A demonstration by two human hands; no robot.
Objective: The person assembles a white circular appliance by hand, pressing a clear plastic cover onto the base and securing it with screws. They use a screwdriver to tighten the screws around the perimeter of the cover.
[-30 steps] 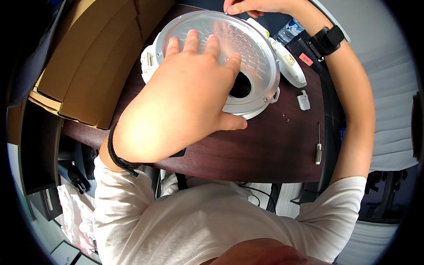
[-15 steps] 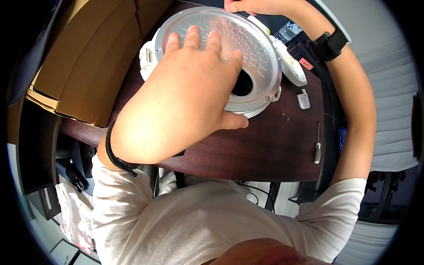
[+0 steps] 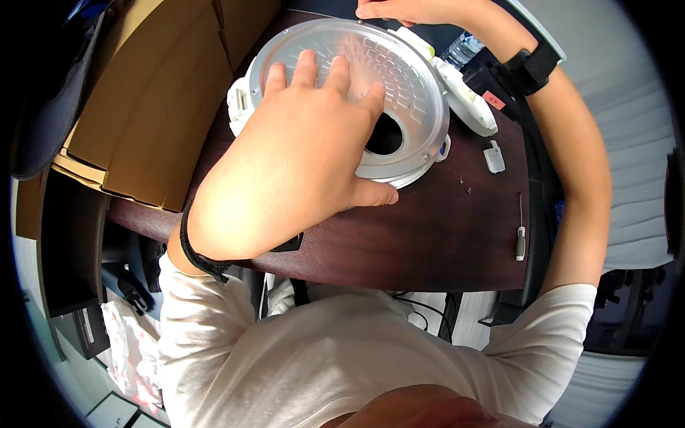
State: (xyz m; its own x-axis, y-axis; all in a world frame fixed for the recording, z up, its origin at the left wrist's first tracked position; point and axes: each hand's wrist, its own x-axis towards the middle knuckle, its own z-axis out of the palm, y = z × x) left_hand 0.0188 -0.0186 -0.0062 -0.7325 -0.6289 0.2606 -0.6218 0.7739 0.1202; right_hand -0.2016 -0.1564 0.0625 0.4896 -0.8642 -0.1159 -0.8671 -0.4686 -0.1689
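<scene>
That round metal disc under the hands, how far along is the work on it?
Done: two tiny screws and a small screwdriver lie loose on the dark table. In hand: the left hand presses flat on the round metal disc; the right hand pinches its far rim. Left: the disc remains on its white base.

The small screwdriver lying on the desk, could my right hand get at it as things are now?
Probably yes. The screwdriver lies alone on bare dark desk beside your right forearm. Your right hand is at the round metal plate's far rim and would have to draw back.
</scene>
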